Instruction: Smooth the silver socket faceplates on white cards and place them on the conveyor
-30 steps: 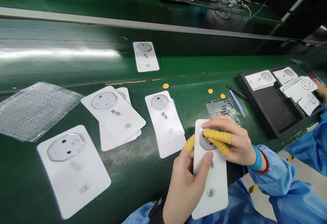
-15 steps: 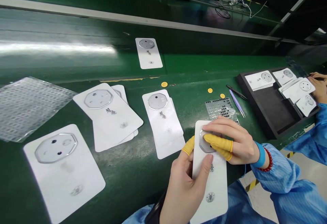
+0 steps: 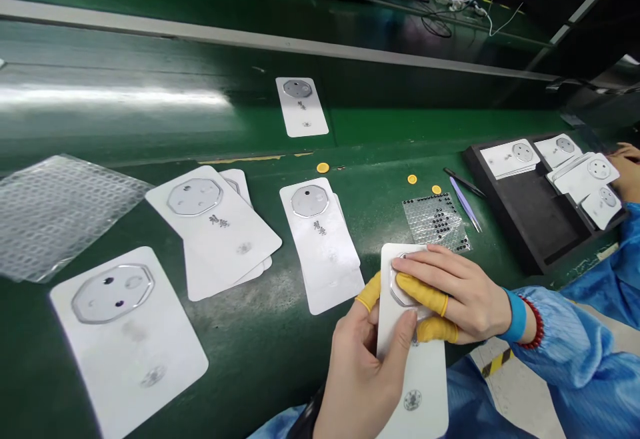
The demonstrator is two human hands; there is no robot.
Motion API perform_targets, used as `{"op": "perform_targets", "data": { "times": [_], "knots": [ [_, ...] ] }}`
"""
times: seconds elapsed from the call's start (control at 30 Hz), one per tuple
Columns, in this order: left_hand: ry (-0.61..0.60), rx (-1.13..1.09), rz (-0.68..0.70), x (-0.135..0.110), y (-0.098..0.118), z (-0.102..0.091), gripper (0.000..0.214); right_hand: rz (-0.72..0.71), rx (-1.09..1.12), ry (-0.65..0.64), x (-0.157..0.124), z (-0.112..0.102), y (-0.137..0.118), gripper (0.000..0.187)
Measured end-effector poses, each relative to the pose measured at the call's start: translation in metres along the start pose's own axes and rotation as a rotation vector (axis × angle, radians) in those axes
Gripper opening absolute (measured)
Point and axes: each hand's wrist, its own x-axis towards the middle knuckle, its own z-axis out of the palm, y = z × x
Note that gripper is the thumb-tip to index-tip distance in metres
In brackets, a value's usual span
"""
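My left hand (image 3: 363, 365) grips a white phone back cover (image 3: 415, 379) by its left edge, thumb on the face and a yellow finger cot behind the edge. The cover stands tilted toward me, with a silver octagonal camera ring (image 3: 395, 282) near its top and a round emblem lower down. Across that ring lies my right hand (image 3: 460, 292), its fingers stretched flat on the cover and two yellow-cotted digits apart. Much of the ring is hidden under them. Just beyond sits a clear sheet (image 3: 417, 215) bearing small black rings.
Similar covers lie in stacks (image 3: 220, 225) (image 3: 320, 239), with single ones at near left (image 3: 130, 352) and farther back (image 3: 303, 109). Bubble wrap (image 3: 65, 212) is at left. Purple tweezers (image 3: 465, 204) and yellow finger cots (image 3: 323, 167) lie about. A black tray (image 3: 537, 212) holds covers beside another person's arm.
My right hand has shifted slightly down over the camera ring; its two cotted digits have spread apart. My left hand keeps its hold on the cover. The view has moved slightly.
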Motion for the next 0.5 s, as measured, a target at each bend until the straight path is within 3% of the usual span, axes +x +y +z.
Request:
{"op": "perform_targets", "data": {
  "times": [0.2,0.3,0.4,0.47,0.5],
  "knots": [
    [0.037,-0.024,0.016,0.005,0.009,0.002,0.031,0.095,0.326,0.227,-0.006,0.016,0.008,0.046],
    [0.129,-0.008,-0.021,0.008,0.007,0.001,0.047,0.421,0.482,0.388,-0.011,0.024,-0.011,0.062],
    [0.249,0.066,-0.01,0.012,-0.001,0.0,0.058,0.683,0.833,0.323,-0.015,0.036,-0.028,0.061],
    [0.249,0.077,0.065,0.018,-0.006,0.0,0.059,0.739,0.968,0.31,-0.016,0.036,-0.015,0.056],
    [0.229,0.068,0.095,0.021,-0.007,0.0,0.06,0.787,0.949,0.376,-0.018,0.03,0.001,0.059]
  ]
}}
